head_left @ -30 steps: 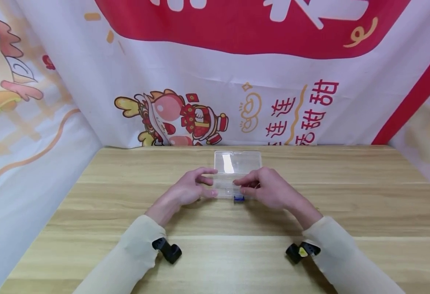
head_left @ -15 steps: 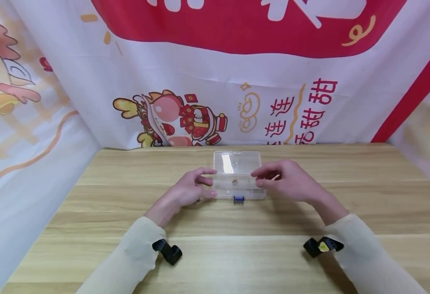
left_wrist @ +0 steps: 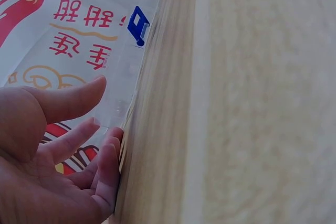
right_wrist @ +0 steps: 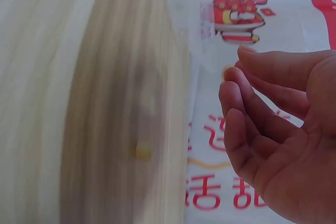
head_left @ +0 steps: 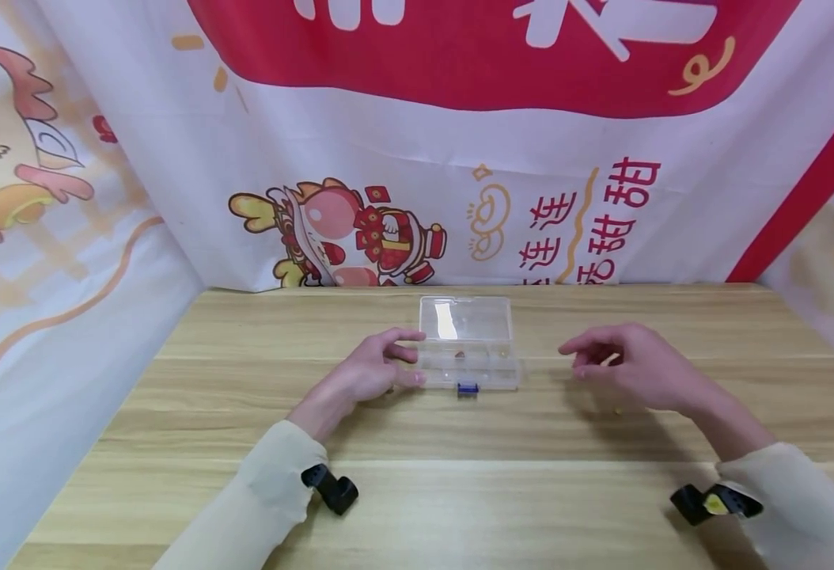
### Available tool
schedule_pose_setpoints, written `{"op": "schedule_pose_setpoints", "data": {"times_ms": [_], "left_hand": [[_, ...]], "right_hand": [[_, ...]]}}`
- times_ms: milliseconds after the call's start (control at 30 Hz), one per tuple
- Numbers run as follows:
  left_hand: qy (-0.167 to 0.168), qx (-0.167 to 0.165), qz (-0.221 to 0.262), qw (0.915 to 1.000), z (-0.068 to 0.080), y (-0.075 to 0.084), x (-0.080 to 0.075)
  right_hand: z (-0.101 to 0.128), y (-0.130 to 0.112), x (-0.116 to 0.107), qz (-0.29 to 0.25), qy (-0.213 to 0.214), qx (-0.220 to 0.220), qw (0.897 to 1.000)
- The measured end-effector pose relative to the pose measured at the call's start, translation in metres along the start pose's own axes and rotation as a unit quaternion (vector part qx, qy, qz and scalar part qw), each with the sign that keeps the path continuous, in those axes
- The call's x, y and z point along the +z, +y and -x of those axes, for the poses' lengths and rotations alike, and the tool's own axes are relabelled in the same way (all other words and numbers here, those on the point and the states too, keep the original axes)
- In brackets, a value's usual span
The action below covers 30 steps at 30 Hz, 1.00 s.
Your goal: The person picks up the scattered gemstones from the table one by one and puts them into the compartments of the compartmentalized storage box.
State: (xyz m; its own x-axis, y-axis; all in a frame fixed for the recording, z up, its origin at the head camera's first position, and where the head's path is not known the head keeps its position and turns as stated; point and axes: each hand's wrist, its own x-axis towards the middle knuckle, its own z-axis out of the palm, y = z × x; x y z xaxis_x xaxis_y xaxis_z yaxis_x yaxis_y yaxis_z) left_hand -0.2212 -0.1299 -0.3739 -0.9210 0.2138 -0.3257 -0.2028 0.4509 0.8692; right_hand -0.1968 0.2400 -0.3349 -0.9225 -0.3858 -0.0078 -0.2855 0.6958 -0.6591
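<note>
A clear plastic compartment box (head_left: 488,378) with a blue latch (head_left: 468,389) lies on the table, its lid (head_left: 477,317) tilted back. My left hand (head_left: 370,368) holds the box's left end, thumb at the front corner and index finger farther back. A small brownish piece (head_left: 460,355) and a yellowish piece (head_left: 504,352) lie inside the box, too small to identify. To the right of the box, my right hand (head_left: 627,364) hovers with loosely bent fingers and no object plainly visible in it. Below it on the table lies a small yellow piece (right_wrist: 142,151).
The wooden table (head_left: 417,491) ends at the back against a printed white and red cloth (head_left: 388,134). Another small dark thing (head_left: 390,389) shows beneath my left hand. Cloth also hangs along both sides.
My right hand has moved from over the box to the right, away from it. My left hand has stayed at the box's left end. A yellowish piece is now visible in the right compartment.
</note>
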Motion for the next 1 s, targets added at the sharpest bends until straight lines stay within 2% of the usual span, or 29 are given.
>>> {"op": "schedule_pose_setpoints", "data": {"times_ms": [167, 500, 667, 1000], "left_hand": [[0.005, -0.005, -0.002, 1.0000, 0.001, 0.001, 0.002], [0.004, -0.002, -0.004, 1.0000, -0.001, 0.000, 0.001], [0.002, -0.002, -0.002, 1.0000, -0.002, 0.000, 0.001], [0.001, -0.003, 0.001, 1.0000, 0.000, -0.001, 0.000]], "right_hand": [[0.013, 0.020, -0.010, 0.000, -0.024, 0.006, 1.000], [0.029, 0.059, -0.019, -0.057, -0.091, -0.016, 0.994], [0.033, 0.067, -0.021, -0.049, -0.117, -0.019, 0.992], [0.030, 0.073, -0.017, -0.029, -0.138, 0.016, 0.990]]}}
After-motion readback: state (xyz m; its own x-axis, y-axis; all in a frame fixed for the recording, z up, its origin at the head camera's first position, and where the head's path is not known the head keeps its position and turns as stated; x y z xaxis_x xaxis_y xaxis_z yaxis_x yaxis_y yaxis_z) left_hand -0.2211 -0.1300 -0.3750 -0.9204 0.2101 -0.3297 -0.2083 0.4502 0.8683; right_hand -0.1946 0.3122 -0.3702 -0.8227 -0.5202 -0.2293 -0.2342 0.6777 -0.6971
